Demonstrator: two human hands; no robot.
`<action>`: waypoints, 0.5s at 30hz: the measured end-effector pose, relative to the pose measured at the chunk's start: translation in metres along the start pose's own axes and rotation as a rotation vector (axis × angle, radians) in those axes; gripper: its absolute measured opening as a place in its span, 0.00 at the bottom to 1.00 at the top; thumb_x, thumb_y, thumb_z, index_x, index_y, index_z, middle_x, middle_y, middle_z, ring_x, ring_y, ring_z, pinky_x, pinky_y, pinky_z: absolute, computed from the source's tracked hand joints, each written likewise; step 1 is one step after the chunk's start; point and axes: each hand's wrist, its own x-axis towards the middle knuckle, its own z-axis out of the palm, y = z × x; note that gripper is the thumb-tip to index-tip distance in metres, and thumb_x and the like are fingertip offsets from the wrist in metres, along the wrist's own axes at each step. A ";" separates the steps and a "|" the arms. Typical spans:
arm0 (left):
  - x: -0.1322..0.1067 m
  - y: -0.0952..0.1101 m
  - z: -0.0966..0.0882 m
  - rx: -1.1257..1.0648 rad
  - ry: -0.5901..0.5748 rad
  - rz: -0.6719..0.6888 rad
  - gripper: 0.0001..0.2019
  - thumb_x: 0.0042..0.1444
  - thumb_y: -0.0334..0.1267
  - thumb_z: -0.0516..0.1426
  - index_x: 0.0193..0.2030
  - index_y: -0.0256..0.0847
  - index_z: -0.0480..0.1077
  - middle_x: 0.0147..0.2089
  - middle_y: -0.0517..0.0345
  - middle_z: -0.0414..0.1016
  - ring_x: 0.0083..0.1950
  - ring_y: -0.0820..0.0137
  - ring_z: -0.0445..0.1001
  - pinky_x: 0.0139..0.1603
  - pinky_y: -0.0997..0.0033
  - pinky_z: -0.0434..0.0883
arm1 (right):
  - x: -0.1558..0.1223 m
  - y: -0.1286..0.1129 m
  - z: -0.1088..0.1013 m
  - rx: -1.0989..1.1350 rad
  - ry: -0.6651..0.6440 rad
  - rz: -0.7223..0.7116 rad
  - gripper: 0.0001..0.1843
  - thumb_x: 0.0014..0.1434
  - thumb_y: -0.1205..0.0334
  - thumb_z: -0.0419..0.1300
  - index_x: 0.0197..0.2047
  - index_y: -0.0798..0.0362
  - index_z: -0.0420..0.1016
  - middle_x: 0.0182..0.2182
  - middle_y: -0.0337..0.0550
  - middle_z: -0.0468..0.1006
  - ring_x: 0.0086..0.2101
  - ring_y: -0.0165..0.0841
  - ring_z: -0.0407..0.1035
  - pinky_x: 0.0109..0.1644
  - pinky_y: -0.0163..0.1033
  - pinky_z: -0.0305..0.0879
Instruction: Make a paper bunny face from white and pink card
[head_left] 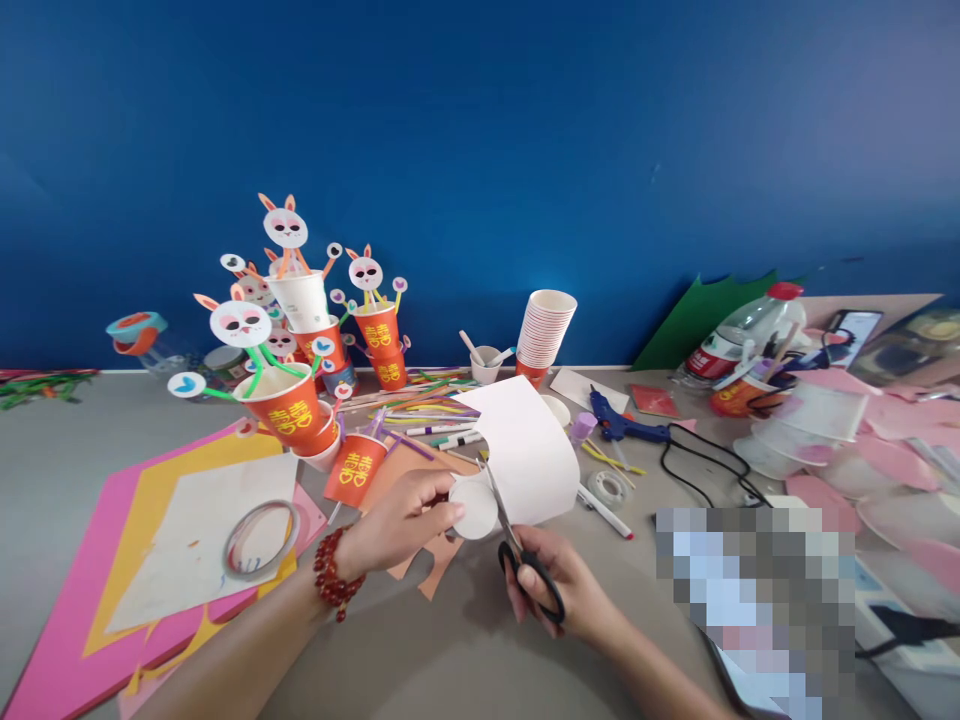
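My left hand [416, 512], with a red bead bracelet at the wrist, pinches the edge of a white paper circle [475, 508]. In my right hand [559, 580] is a pair of black-handled scissors [506, 530], my fingers in its loops. The blades point up and away, between the circle and a larger curved sheet of white paper [531, 450]. Whether the circle still joins the sheet I cannot tell. Beneath my left hand lie orange paper scraps [435, 565]. An orange paper cup [356, 470] tilts just beyond my left hand.
Rabbit figures on paper cups [289, 405] stand at the back left. Coloured sheets [71, 610] and a tape roll [259, 540] lie left. Behind are stacked cups [546, 335]; rightward are a blue glue gun [626, 420], its black cable, a bottle [739, 335] and a blurred device [750, 610].
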 end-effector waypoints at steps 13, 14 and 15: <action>-0.001 -0.002 -0.001 0.020 0.019 0.005 0.11 0.60 0.39 0.51 0.27 0.39 0.59 0.28 0.62 0.60 0.29 0.74 0.60 0.30 0.75 0.59 | 0.000 0.000 0.000 -0.043 0.010 -0.030 0.29 0.55 0.33 0.58 0.29 0.52 0.60 0.16 0.36 0.73 0.10 0.20 0.52 0.11 0.27 0.45; -0.001 -0.002 -0.001 0.014 0.016 0.008 0.11 0.60 0.39 0.51 0.27 0.39 0.59 0.28 0.62 0.60 0.29 0.74 0.60 0.29 0.75 0.59 | 0.000 0.000 0.000 -0.045 0.009 -0.030 0.29 0.55 0.32 0.58 0.29 0.52 0.60 0.16 0.36 0.73 0.10 0.21 0.52 0.11 0.27 0.45; -0.001 -0.001 -0.001 0.009 0.016 0.011 0.11 0.60 0.39 0.51 0.27 0.39 0.59 0.28 0.62 0.59 0.29 0.74 0.60 0.29 0.75 0.59 | 0.000 0.000 0.000 -0.050 0.011 -0.031 0.29 0.55 0.32 0.58 0.29 0.52 0.60 0.16 0.36 0.72 0.10 0.21 0.51 0.11 0.27 0.45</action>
